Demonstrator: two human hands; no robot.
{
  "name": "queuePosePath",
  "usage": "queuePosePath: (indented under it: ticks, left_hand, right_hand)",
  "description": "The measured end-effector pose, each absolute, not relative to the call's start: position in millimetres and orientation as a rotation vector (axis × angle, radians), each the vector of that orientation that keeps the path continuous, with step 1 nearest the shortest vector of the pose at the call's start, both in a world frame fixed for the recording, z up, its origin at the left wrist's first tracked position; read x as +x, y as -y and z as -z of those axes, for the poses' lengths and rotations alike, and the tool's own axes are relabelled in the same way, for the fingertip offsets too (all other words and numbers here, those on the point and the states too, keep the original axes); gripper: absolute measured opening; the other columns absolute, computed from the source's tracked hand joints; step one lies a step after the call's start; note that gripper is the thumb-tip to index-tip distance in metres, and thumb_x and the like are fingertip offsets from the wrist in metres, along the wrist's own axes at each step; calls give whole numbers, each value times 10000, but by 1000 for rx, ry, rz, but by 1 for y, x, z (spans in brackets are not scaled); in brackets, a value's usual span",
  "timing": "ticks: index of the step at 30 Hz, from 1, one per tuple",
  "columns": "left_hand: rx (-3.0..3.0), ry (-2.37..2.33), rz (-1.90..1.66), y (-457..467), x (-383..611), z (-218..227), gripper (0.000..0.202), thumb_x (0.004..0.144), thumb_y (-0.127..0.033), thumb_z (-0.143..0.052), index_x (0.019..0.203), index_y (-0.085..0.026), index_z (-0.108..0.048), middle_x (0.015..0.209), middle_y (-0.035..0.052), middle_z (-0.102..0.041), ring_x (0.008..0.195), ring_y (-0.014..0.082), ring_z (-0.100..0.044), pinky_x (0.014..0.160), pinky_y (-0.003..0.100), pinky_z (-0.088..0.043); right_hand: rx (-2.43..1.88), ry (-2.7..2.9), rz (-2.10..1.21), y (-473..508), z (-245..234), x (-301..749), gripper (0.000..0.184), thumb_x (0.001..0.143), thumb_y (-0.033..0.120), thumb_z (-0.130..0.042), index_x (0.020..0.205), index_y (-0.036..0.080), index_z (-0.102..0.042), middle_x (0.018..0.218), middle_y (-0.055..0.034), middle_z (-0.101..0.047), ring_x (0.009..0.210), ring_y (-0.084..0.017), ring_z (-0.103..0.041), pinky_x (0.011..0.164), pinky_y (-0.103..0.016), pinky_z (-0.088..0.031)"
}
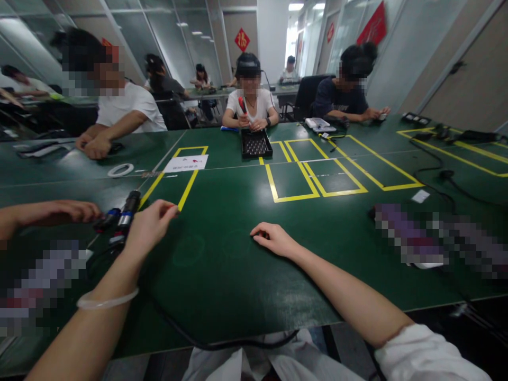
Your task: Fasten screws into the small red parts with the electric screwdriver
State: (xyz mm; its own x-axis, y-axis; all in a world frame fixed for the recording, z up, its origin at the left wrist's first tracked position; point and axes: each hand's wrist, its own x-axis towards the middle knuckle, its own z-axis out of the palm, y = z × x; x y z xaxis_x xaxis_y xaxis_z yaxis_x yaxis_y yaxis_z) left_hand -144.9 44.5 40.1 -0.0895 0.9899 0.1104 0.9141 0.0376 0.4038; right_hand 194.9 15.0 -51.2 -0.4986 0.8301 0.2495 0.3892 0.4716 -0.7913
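My left hand point(153, 225) is raised over the green table point(222, 296), fingers curled together and pointing right. Whatever may be between its fingertips is too small to make out. Close beside its wrist, on the left, lie dark cylindrical tools point(126, 217) with blue and silver bands, partly hidden by my forearm. My right hand point(275, 239) rests on the table near the middle, thumb and fingers bent toward each other. A small dark spot shows between them, but its kind cannot be told. A white bangle point(108, 300) circles my left wrist.
A co-worker's hand point(75, 210) reaches in from the left beside the cylindrical tools. Yellow tape outlines point(296, 199), a paper sheet point(186, 163), a white tape roll point(120, 170) and a black tray point(257, 155) lie farther off. A black cable point(186, 334) runs along the near edge.
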Motion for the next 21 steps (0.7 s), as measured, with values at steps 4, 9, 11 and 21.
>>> queuePosePath:
  ticks: [4,9,11,21]
  left_hand:
    - [1989,-1394,-597,-40,-56,-35,443,878,-495,-429,1065,-137,-611,829,52,-641,773,175,-587,746,282,-445]
    - [1804,-1037,-549,-32,0,-11,484,881,-449,-463,1249,-143,-533,789,22,-584,693,137,-534,662,263,-435]
    - [1731,-962,-539,-29,5,1,505,884,-446,-473,1287,-144,-498,749,10,-566,677,131,-523,654,261,-427]
    - [1452,-969,-610,-31,2,30,412,888,-494,-472,1072,-135,-556,790,41,-604,704,131,-562,714,283,-455]
  right_hand:
    - [-961,2024,-966,-15,51,196,157,869,194,-557,1003,162,-632,857,-24,-638,712,-118,-564,661,-230,-437]
    - [-866,1893,-1130,-14,51,196,318,851,274,-609,1137,174,-512,831,2,-621,665,-101,-550,636,-221,-445]
    - [-838,1882,-1157,-13,51,195,317,839,284,-628,1114,175,-514,816,5,-620,658,-101,-548,631,-220,-448]
    - [-941,1863,-1115,-16,52,198,148,854,273,-596,947,163,-565,771,2,-619,645,-101,-545,623,-217,-435]
